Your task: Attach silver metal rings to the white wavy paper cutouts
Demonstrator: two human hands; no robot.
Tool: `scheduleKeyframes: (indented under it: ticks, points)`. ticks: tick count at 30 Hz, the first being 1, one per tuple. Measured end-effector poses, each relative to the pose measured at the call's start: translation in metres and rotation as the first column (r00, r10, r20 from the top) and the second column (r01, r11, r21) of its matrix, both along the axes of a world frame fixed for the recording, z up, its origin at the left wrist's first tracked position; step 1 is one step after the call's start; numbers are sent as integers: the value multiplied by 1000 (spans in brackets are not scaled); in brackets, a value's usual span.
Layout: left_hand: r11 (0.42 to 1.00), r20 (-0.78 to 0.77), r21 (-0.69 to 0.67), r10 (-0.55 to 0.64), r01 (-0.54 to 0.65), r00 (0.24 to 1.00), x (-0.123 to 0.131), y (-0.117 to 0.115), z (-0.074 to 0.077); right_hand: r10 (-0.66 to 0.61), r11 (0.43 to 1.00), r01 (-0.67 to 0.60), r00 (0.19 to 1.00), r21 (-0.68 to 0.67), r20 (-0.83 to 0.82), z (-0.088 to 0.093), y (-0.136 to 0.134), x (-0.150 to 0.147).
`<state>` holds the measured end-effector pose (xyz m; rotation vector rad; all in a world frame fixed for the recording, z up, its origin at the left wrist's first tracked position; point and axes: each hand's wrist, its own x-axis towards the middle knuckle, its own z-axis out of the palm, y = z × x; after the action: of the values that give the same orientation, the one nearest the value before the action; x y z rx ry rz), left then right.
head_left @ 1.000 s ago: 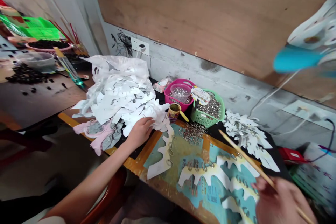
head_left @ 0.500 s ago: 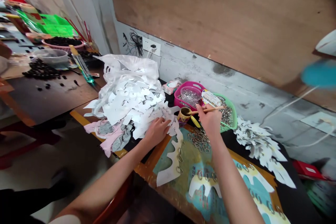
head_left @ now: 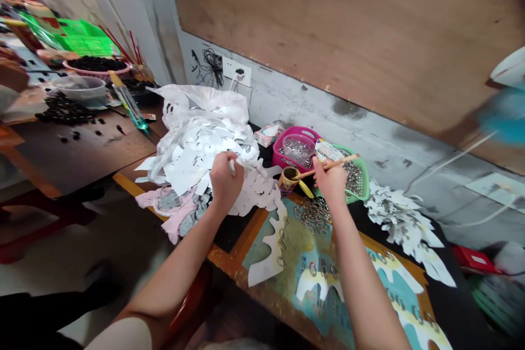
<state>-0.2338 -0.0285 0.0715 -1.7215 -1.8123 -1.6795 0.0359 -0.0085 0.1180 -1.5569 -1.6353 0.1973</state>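
My right hand (head_left: 331, 179) grips a thin wooden stick (head_left: 346, 159), whose lower end dips into a small yellow pot (head_left: 289, 179); its tip is hidden there. My left hand (head_left: 226, 179) is closed over a heap of white paper cutouts (head_left: 192, 158), with the white edge of a cutout showing between its fingers. Below the pot lies a pile of metal rings (head_left: 314, 216). Left of it, a curved white cutout (head_left: 268, 260) has several rings along its edge. A shorter cutout (head_left: 318, 284) with rings lies nearer me, partly behind my right forearm.
A pink basket (head_left: 275, 159) and a green basket (head_left: 365, 175) of small metal parts stand against the wall. More white cutouts (head_left: 404, 224) are piled at right. Pink and grey cloths (head_left: 176, 210) lie at the table's left edge. Another table (head_left: 94, 161) holds black pieces.
My left hand has lifted from lying flat on the cutouts and closed, moving up and left. My right hand has shifted slightly, with the stick still in the pot.
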Motion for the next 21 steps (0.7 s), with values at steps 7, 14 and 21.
scheduleKeyframes:
  ticks: [7, 14, 21]
  points:
    - [980, -253, 77, -160, 184, 954, -17, -21, 37, 31, 1000, -30, 993, 6, -110, 4, 2, -10]
    - [874, -564, -351, -484, 337, 668, -11, -87, -31, -34, 991, 109, 776, 81, -630, 2, -41, 19]
    - [796, -674, -535, -605, 284, 424, 12, -126, -68, -27, 984, 162, 528, 69, -849, -24, -75, 38]
